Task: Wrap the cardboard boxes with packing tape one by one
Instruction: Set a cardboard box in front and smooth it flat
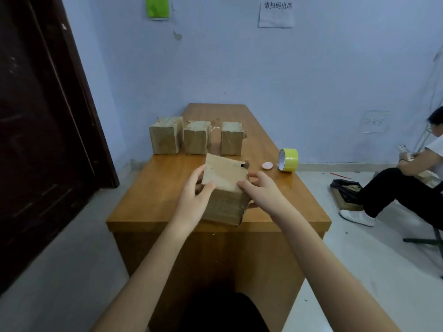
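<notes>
A brown cardboard box point(225, 188) sits tilted near the front edge of the wooden table point(148, 200). My left hand point(194, 200) grips its left side, thumb on the top face. My right hand point(263, 192) holds its right side, fingers on the top edge. A small torn flap shows at the box's far right corner. A roll of yellow packing tape point(288, 160) stands on edge to the right, apart from both hands. Three more cardboard boxes stand in a row further back: left point(166, 134), middle point(197, 137), right point(231, 138).
A small pink round object point(267, 165) lies beside the tape roll. A dark door point(43, 128) is at the left. A seated person point(407, 185) is at the right, with a black-lined bin point(345, 188) on the floor. Paper notices hang on the wall.
</notes>
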Available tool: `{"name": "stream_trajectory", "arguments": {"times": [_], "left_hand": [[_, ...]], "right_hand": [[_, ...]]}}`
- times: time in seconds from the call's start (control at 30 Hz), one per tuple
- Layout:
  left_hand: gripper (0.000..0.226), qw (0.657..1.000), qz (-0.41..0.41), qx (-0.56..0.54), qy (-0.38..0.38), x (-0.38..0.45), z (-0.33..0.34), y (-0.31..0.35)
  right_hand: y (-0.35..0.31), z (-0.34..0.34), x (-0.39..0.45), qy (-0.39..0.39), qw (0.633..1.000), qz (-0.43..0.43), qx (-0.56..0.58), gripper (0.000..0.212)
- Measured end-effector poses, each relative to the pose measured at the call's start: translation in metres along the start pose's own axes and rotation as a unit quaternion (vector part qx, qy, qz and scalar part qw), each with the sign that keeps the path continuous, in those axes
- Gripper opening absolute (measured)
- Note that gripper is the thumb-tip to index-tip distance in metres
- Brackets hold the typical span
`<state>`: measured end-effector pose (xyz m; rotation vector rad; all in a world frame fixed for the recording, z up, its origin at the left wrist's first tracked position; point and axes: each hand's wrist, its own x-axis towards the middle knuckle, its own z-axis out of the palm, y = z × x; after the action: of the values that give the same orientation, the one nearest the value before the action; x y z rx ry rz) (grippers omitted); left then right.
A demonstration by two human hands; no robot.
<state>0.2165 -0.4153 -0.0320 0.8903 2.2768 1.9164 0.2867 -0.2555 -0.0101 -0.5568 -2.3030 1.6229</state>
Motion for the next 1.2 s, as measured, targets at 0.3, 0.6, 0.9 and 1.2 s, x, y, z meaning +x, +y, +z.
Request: {"name": "stream_trajectory", "arguments": {"times": [0.3,0.6,0.9,1.2], "left_hand": [[0.032,0.997,-0.072,-0.028,-0.022,-0.031,-0.021,-0.007],[0.022,0.951,-0.085,0.294,-0.047,-0.027,-0.026,0.005],[0.052,0.877,0.096,0.454,-0.127,0.021,0.0,0.015],[0.055,0.873,0.133,0.441,-0.161,0.029,0.005,-0.004]], "right_hand": [[0.015,0.014,-0.012,-0.019,0.995,-0.05,-0.088,0.049],[0.024,0.019,-0.017,-0.025,0.991,-0.072,-0.108,0.05],[0.024,0.016,-0.016,-0.039,0.989,-0.088,-0.112,0.051],[0.03,0.007,0.004,-0.005,0.991,-0.097,-0.087,0.039]]}}
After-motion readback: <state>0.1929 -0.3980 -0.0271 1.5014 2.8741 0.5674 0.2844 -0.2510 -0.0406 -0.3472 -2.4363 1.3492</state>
